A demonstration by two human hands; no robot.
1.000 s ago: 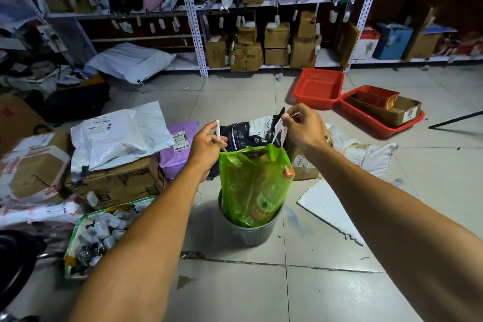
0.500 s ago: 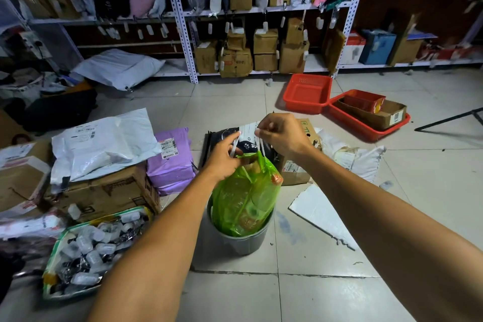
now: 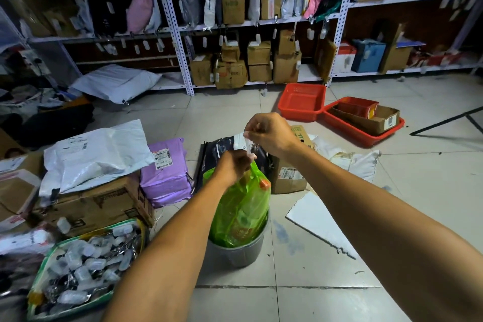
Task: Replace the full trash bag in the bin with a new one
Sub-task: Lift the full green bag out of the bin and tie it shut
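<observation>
I see the green trash bag [image 3: 241, 214] sitting in the grey bin [image 3: 235, 253] (top gathered). Left hand [image 3: 232, 165] grips the bag's neck; right hand [image 3: 269, 133] just above pinches its white drawstring [image 3: 247, 142]

Dim stockroom: pale tiled floor [image 3: 392, 217], white metal shelving [image 3: 172, 21] along the back.

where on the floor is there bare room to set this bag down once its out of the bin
Bare tile lies right of the bin, past the white board, and behind, between the purple parcel and red baskets. The left is crowded: cardboard boxes and bottle tray.
</observation>
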